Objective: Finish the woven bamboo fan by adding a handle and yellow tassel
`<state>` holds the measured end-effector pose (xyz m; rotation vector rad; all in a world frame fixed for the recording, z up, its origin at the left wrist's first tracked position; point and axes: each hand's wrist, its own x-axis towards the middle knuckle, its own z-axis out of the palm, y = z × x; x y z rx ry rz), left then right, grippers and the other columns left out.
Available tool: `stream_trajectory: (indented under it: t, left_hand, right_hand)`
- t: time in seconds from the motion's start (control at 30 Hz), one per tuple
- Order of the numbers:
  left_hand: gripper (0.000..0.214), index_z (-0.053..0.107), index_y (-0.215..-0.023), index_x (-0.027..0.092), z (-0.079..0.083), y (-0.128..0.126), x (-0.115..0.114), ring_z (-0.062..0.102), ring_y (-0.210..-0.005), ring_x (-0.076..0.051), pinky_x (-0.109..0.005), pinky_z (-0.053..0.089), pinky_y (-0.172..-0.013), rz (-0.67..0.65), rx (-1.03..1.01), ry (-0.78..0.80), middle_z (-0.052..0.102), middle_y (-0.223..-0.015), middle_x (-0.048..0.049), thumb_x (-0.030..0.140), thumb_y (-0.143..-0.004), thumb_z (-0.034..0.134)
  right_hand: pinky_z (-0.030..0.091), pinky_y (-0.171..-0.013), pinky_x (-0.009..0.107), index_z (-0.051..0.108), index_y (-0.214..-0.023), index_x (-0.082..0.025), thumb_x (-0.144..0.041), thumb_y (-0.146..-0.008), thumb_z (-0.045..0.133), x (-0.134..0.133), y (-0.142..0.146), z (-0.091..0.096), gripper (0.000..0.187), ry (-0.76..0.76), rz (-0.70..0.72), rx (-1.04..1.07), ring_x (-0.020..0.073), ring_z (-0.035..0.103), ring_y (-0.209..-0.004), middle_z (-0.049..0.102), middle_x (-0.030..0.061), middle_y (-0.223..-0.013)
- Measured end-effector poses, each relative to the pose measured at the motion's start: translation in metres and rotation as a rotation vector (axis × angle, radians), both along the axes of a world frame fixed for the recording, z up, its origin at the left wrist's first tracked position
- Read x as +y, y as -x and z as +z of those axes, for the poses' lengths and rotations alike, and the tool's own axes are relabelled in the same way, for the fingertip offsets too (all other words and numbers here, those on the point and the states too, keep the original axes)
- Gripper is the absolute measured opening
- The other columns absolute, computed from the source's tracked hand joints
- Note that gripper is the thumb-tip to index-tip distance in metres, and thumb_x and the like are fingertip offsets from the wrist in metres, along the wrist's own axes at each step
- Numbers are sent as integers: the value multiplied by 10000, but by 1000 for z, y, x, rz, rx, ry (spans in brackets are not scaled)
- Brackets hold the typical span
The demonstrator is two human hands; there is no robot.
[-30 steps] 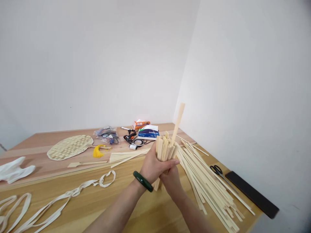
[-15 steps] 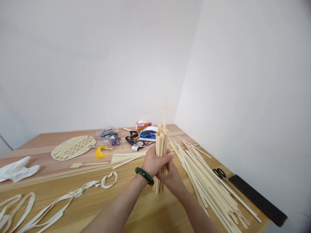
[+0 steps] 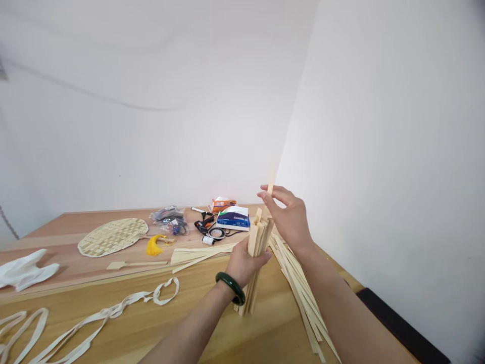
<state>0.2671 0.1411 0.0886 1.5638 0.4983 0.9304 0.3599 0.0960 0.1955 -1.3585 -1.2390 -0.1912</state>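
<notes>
My left hand [image 3: 244, 265], with a dark green bangle at the wrist, is wrapped round an upright bundle of bamboo strips [image 3: 259, 240]. The bundle's lower end is at the tabletop; I cannot tell whether it touches. Higher and to the right, my right hand [image 3: 290, 215] pinches one bamboo strip [image 3: 270, 187] between thumb and fingers. That strip rises above the bundle, its upper end blurred. Under my right forearm lies a loose pile of bamboo strips [image 3: 303, 296], partly hidden by the arm.
Left are a woven fan [image 3: 113, 237], a yellow tassel [image 3: 153, 246], white cloth tape [image 3: 125, 301] and a white glove [image 3: 28, 270]. Behind the bundle lie a glue gun [image 3: 204, 223], a blue tissue pack [image 3: 233, 218] and tape [image 3: 216, 233]. A black bar [image 3: 401, 323] lies at the right edge.
My right hand has left the bundle and moved up and right with one strip. My left hand keeps the bundle, which now leans slightly. The scissors are now hidden behind my right arm.
</notes>
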Motion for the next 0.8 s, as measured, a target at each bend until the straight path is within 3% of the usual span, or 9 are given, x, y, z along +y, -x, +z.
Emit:
stream_trajectory:
  t: [0.1, 0.2, 0.27, 0.33, 0.4, 0.47, 0.6, 0.73, 0.8]
  left_hand:
    - [153, 627, -730, 170, 0, 0, 1, 617, -689, -191, -298, 486, -673, -21, -6, 1, 683, -725, -20, 256, -646, 721]
    - [171, 620, -745, 167, 0, 1, 2, 611, -697, -194, -301, 481, -672, -18, -12, 1, 676, -735, -22, 269, -649, 718]
    - [175, 620, -752, 165, 0, 1, 2, 609, -697, -195, -304, 478, -673, -19, -15, -1, 673, -737, -24, 276, -655, 713]
    - [171, 623, -752, 162, 0, 1, 2, 611, -698, -196, -305, 478, -676, -29, -14, -1, 672, -736, -27, 272, -655, 710]
    - [168, 625, -750, 160, 0, 1, 1, 613, -698, -197, -304, 479, -676, -43, -11, -1, 672, -734, -29, 265, -651, 712]
    - [176, 621, -761, 160, 0, 1, 1, 612, -701, -197, -302, 477, -676, -45, -11, 0, 673, -741, -29, 262, -650, 714]
    - [200, 615, -805, 158, -2, 0, 2, 609, -723, -204, -308, 475, -678, -29, -7, 4, 681, -786, -41, 253, -658, 712]
    - [207, 626, -835, 157, -2, -1, 2, 617, -752, -211, -312, 479, -702, -25, -11, 0, 689, -805, -38, 231, -661, 711]
    - [227, 637, -855, 157, -3, -1, 3, 619, -768, -215, -312, 477, -710, -14, -11, -1, 690, -811, -34, 219, -652, 719]
  right_hand:
    - [442, -1040, 427, 771, -742, -245, -318, -825, 623, 2, -4, -1, 185, 151, 74, 47, 244, 638, -1124, 734, 23, -1125]
    - [454, -1030, 447, 786, -838, -218, -357, -804, 659, -5, -8, -7, 191, 345, 191, 128, 278, 627, -1157, 715, 56, -1180]
    - [449, -1036, 471, 753, -1034, -208, -410, -780, 698, -10, -8, -6, 329, 325, 167, 187, 287, 606, -1187, 694, 79, -1221]
    - [453, -1037, 467, 667, -1211, -209, -431, -791, 696, -12, -6, -1, 476, 197, 130, 195, 267, 600, -1197, 677, 87, -1251]
    - [449, -1051, 444, 584, -1315, -222, -405, -856, 632, -12, -4, 6, 497, 52, 118, 78, 228, 584, -1218, 654, 72, -1290]
    - [422, -1083, 430, 606, -1288, -232, -363, -912, 557, -10, -3, 8, 402, -31, 101, -160, 200, 565, -1239, 662, 46, -1279]
    - [371, -1130, 451, 744, -1022, -250, -335, -962, 456, -9, -5, 0, 306, 169, 180, -526, 186, 673, -1071, 764, 5, -1032]
    - [368, -1132, 471, 632, -1264, -238, -337, -980, 422, -17, -8, -9, 367, 201, 173, -580, 204, 586, -1226, 657, 38, -1290]
    - [307, -1165, 494, 627, -1269, -229, -327, -993, 401, -23, -8, -9, 370, 251, 208, -635, 203, 586, -1225, 661, 52, -1284]
